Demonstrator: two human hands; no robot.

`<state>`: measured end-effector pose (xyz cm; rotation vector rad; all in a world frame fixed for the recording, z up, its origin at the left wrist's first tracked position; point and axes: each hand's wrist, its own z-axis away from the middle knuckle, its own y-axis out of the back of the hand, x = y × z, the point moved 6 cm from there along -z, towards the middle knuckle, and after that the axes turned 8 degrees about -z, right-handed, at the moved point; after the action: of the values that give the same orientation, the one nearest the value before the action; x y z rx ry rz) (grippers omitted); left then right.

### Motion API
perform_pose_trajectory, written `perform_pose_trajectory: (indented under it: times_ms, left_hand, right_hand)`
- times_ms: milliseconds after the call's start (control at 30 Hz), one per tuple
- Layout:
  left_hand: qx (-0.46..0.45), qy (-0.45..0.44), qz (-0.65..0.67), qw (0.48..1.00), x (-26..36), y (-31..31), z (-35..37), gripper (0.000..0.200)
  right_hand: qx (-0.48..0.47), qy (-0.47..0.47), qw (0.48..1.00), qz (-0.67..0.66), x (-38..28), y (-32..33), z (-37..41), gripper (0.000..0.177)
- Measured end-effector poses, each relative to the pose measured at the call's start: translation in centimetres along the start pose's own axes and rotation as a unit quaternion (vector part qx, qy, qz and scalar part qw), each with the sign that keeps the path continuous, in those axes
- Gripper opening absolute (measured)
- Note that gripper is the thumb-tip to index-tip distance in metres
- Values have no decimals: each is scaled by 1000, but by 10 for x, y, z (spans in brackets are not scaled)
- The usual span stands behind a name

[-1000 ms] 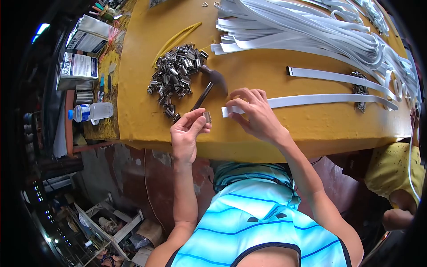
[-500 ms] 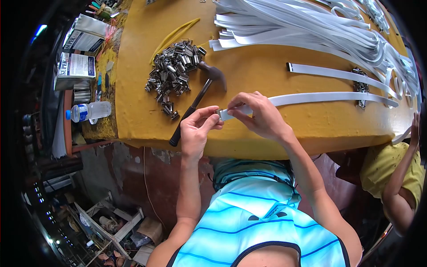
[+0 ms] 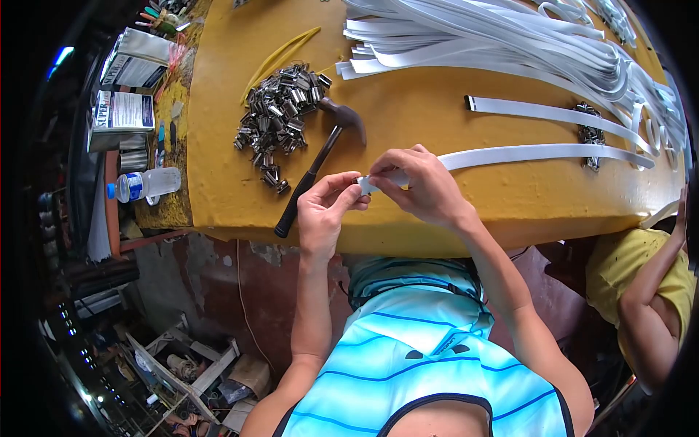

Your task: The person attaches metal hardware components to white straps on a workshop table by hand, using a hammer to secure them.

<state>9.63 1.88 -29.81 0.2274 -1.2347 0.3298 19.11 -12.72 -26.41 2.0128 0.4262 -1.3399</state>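
Beneath both grips, the yellow counter (image 3: 408,109) is carrying the white strap (image 3: 539,151). My right hand (image 3: 426,191) is pinching it near its end, nearly closed. The hammer (image 3: 310,175) is lying left of my left hand (image 3: 320,218), whose fingers are clasping a mostly hidden metal clip (image 3: 360,182), now meeting the strap, no longer apart.

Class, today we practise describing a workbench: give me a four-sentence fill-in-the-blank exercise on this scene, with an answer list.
The person's right hand holds the white strap near its ____.
The tool lying beside the pile of metal clips is a ____.
The cap of the plastic bottle is ____.
Of the person's own two hands, the one nearer the bottle is the ____.

Missing words: end; hammer; blue; left.
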Motion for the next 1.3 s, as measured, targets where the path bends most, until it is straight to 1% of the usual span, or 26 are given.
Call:
perform_pose_trajectory:
  times_ms: [133,233,300,400,600,667,900,1033,1100,1300]
  left_hand:
    - [-6,-12,-22,1000,-2,0,0,21]
    - [9,-22,-7,1000,-1,-4,0,20]
    - [34,-37,-34,998,0,-6,1,21]
    - [47,-41,-36,997,-2,-9,2,21]
    - [34,-59,-61,996,0,-11,3,22]
    - [35,-56,-62,996,0,-11,2,22]
    - [57,-47,-89,993,-1,-11,2,20]
    - [53,-36,-74,995,-3,-11,0,18]
    - [37,-38,-42,998,-3,-12,0,17]
    - [60,-39,-68,995,-3,-14,1,15]
  right_hand:
    - [5,-4,1000,1,0,1,1,12]
    - [16,2,1000,3,0,0,2,12]
    - [22,6,1000,4,1,0,2,12]
    - [33,9,999,14,3,-1,4,13]
    - [42,-2,999,20,5,-1,6,13]
    - [42,-13,999,16,6,-1,5,12]
    - [41,-1,999,10,2,0,5,12]
    - [27,-8,1000,-1,5,-1,4,12]
    - [27,-6,1000,-2,6,0,5,12]
    - [33,9,999,20,8,-4,8,13]
